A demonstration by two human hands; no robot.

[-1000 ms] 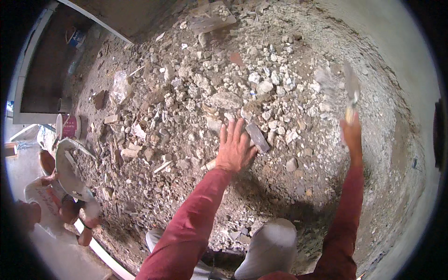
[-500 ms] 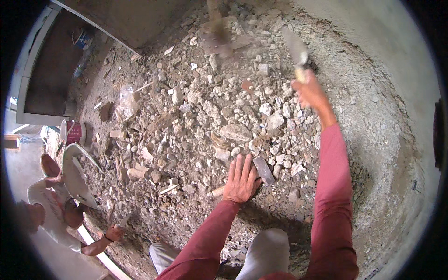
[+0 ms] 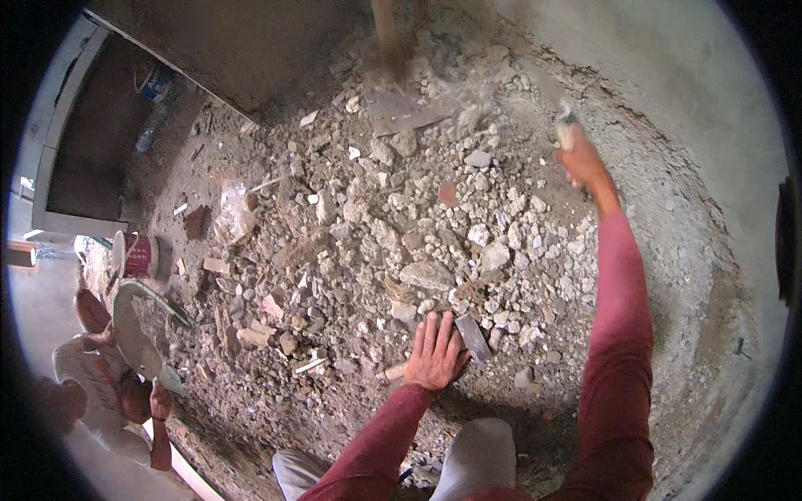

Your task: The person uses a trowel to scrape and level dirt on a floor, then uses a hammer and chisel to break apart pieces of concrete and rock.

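My left hand point(image 3: 434, 357) presses down on the rubble point(image 3: 351, 209) with its fingers stretched out, holding nothing. Right beside its fingertips lies a flat grey block point(image 3: 474, 337). Further out, at the foot of the wall, my right hand point(image 3: 587, 163) is wrapped round the handle of a trowel point(image 3: 568, 125). The trowel's blade is smeared by motion and points away from me, over pale broken chunks. Left of the trowel, a wide flat shovel blade point(image 3: 407, 114) lies on the rubble, its wooden handle point(image 3: 385, 33) rising out of the picture. Dust hangs around both tools.
A plastered wall point(image 3: 710, 108) curves along the right. At lower left a co-worker point(image 3: 96, 397) crouches by a large shallow basin point(image 3: 138, 321). A red-and-white bucket point(image 3: 138, 255) stands behind it. A clear plastic bag point(image 3: 234, 213) lies among the stones.
My right hand has swung the trowel a little right, closer to the wall. The shovel blade now rests lower and sharper. The co-worker's hand has moved up to the basin. My left hand stays planted.
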